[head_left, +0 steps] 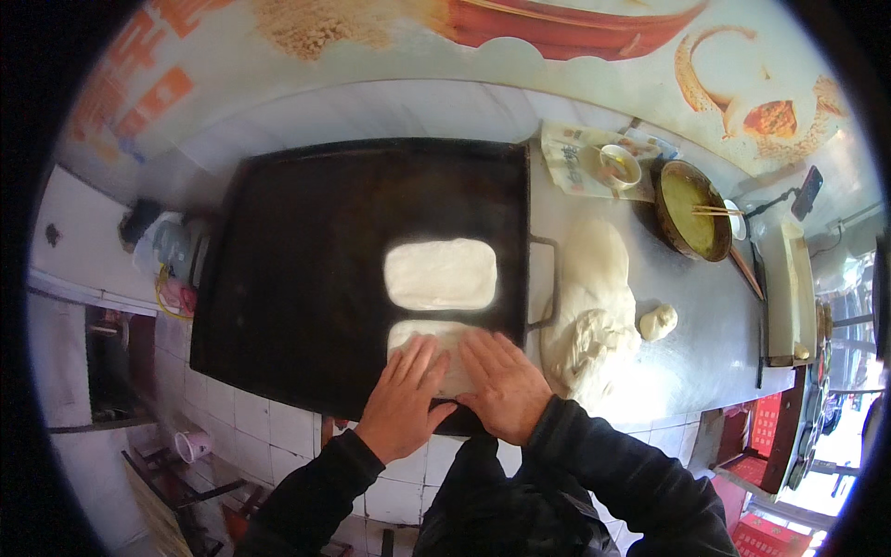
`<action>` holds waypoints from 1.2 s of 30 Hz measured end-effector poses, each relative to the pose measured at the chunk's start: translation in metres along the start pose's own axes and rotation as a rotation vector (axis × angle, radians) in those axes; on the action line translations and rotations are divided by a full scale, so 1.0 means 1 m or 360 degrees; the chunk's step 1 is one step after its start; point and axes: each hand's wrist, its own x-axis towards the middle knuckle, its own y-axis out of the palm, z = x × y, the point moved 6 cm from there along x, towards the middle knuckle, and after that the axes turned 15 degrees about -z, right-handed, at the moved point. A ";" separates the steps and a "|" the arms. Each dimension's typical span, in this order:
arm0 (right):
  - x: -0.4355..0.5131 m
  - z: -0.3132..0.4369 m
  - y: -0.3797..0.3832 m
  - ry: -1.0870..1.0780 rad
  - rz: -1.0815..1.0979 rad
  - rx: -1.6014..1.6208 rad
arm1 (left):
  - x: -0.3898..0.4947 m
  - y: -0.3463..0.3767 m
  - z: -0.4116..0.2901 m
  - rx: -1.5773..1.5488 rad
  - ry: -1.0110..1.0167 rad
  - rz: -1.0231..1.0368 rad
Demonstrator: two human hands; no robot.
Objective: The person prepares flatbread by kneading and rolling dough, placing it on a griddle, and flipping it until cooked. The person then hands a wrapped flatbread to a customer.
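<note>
Two flat rectangular pieces of dough lie on a large black griddle (299, 264). The farther piece (440, 274) is fully in view. Both my hands press flat on the nearer piece (449, 348) by the griddle's front edge and hide part of it. My left hand (411, 400) is on its left part, fingers slightly spread. On its right part rests my right hand (502, 386). Neither hand grips anything. A big soft mass of dough (592, 299) lies on the metal worktop right of the griddle, with a small lump (658, 322) beside it.
The griddle's metal handle (555, 282) sticks out towards the dough mass. On the metal worktop (717, 334) a round pan (686, 209) holds yellowish liquid and chopsticks (717, 211). Behind are a small bowl (619, 167) on a printed bag (567, 160) and a phone (807, 193) on a stand.
</note>
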 end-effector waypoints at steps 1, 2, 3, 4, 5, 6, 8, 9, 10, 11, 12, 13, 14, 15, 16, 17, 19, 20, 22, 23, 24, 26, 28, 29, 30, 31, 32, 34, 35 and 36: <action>-0.003 -0.004 0.005 -0.0013 -0.0010 -0.0055 | -0.002 -0.002 0.002 -0.0016 0.0015 -0.0003; -0.006 -0.007 0.009 -0.0025 -0.0020 -0.0113 | -0.003 -0.004 0.004 -0.0034 0.0032 -0.0006; -0.004 -0.013 0.014 0.0099 0.0082 -0.0009 | -0.004 -0.007 0.005 -0.0047 0.0039 -0.0010; 0.000 -0.020 0.019 0.0222 0.0183 0.0093 | -0.003 -0.010 0.006 -0.0077 -0.0016 -0.0053; 0.000 -0.024 0.022 0.0345 0.0284 0.0194 | -0.001 -0.014 0.006 -0.0109 -0.0069 -0.0095; -0.001 -0.020 0.018 0.0284 0.0230 0.0176 | 0.001 -0.018 0.007 -0.0144 -0.0131 -0.0143; -0.006 -0.005 0.004 0.0161 0.0123 0.0137 | 0.016 -0.021 -0.006 -0.0164 0.0107 -0.0201; -0.014 0.003 0.003 0.0101 0.0186 0.0096 | 0.022 -0.021 -0.013 -0.0174 0.0220 -0.0226; -0.023 0.013 0.001 0.0039 0.0249 0.0049 | 0.026 -0.015 -0.011 -0.0141 0.0201 -0.0225; -0.031 0.021 0.001 -0.0026 0.0312 0.0005 | 0.028 -0.004 -0.005 -0.0105 0.0181 -0.0224; -0.034 0.023 0.000 -0.0098 0.0243 -0.0037 | 0.031 0.003 -0.001 -0.0066 0.0165 -0.0222; -0.036 0.019 0.002 0.0034 0.0290 0.0071 | 0.032 0.006 0.003 -0.0159 0.0128 -0.0209; -0.035 0.016 0.004 0.0163 0.0337 0.0183 | 0.031 0.006 0.008 -0.0250 0.0088 -0.0196; -0.035 0.010 0.006 0.0303 0.0380 0.0285 | 0.035 0.005 0.008 -0.0348 0.0059 -0.0180; -0.032 0.008 0.004 0.0361 0.0322 0.0324 | 0.033 -0.001 0.009 -0.0652 -0.0093 -0.0156; -0.028 0.006 0.004 0.0417 0.0264 0.0364 | 0.030 -0.009 0.007 -0.0543 -0.0067 -0.0205; -0.020 0.008 0.006 0.0368 0.0158 0.0291 | 0.015 -0.025 0.004 -0.0315 -0.0013 -0.0281; -0.016 0.013 0.009 0.0257 0.0117 0.0172 | 0.002 -0.027 0.001 -0.0218 -0.0039 -0.0160; -0.015 0.017 0.014 0.0118 0.0033 0.0005 | -0.024 -0.029 -0.002 -0.0029 -0.0089 0.0061; -0.018 0.014 0.017 0.0102 -0.0013 -0.0044 | -0.031 -0.027 0.003 -0.0074 -0.0150 0.0111; -0.018 0.011 0.017 0.0083 -0.0053 -0.0099 | -0.037 -0.024 0.009 -0.0126 -0.0213 0.0158; -0.012 -0.004 0.022 0.0321 -0.0016 0.0209 | -0.043 -0.025 0.018 -0.0076 -0.0249 0.0197; -0.011 -0.018 0.006 0.0494 -0.0137 0.0481 | -0.031 -0.030 0.010 0.0070 -0.0156 0.0157; -0.010 -0.021 -0.006 0.0532 -0.0284 0.0626 | -0.029 -0.037 0.007 0.0046 -0.0166 0.0063; -0.008 -0.021 -0.025 0.0579 -0.0338 0.0735 | -0.033 -0.045 0.002 0.0014 -0.0183 -0.0023; -0.014 -0.026 -0.043 0.0654 -0.0356 0.0813 | -0.029 -0.048 -0.011 -0.0031 -0.0190 -0.0112; -0.025 -0.036 -0.058 0.0728 -0.0385 0.0834 | -0.019 -0.054 -0.025 -0.0151 -0.0225 -0.0270; -0.058 -0.065 -0.083 0.0824 -0.0476 0.0688 | 0.002 -0.046 -0.050 -0.0490 -0.0332 -0.0514; -0.082 -0.086 -0.096 0.1013 -0.0452 0.0653 | 0.022 -0.037 -0.072 -0.0689 -0.0258 -0.0505; -0.108 -0.105 -0.110 0.1195 -0.0434 0.0632 | 0.036 -0.019 -0.095 -0.0821 -0.0204 -0.0471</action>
